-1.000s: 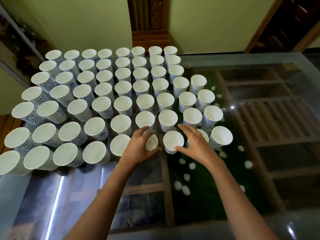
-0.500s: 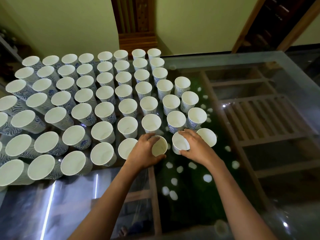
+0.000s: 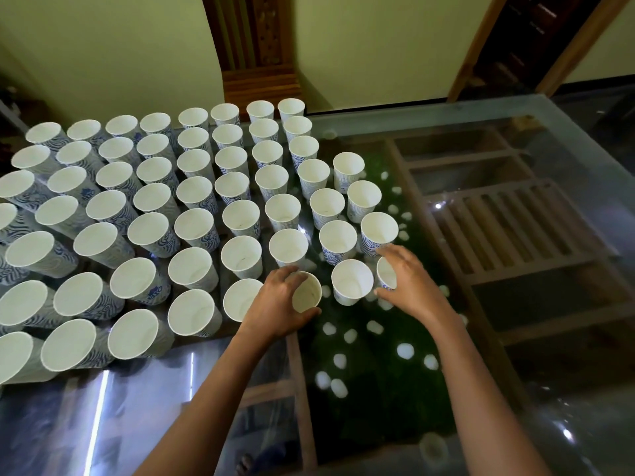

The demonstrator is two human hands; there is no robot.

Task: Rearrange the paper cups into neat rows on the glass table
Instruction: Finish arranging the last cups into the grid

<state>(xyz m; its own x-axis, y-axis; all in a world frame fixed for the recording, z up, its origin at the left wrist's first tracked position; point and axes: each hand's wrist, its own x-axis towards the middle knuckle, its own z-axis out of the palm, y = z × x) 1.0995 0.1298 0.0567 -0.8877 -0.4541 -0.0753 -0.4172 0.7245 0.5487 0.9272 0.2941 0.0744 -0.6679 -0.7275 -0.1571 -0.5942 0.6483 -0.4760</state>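
left hand (image 3: pixel 275 305) — gripping cup (image 3: pixel 307 297), front-row edge

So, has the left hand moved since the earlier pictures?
No. The left hand still grips the held cup just right of the neighbour cup in the front row, at the same gap as before.

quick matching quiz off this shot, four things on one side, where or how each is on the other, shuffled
Things:
1 left hand
2 right hand
3 cup between the hands
4 white pebbles

Places or states:
a under the glass table
b upright, in no grip
c grips one cup
d partly covers the end cup, rightmost in the near row

Pairs: 1-c; 2-d; 3-b; 4-a
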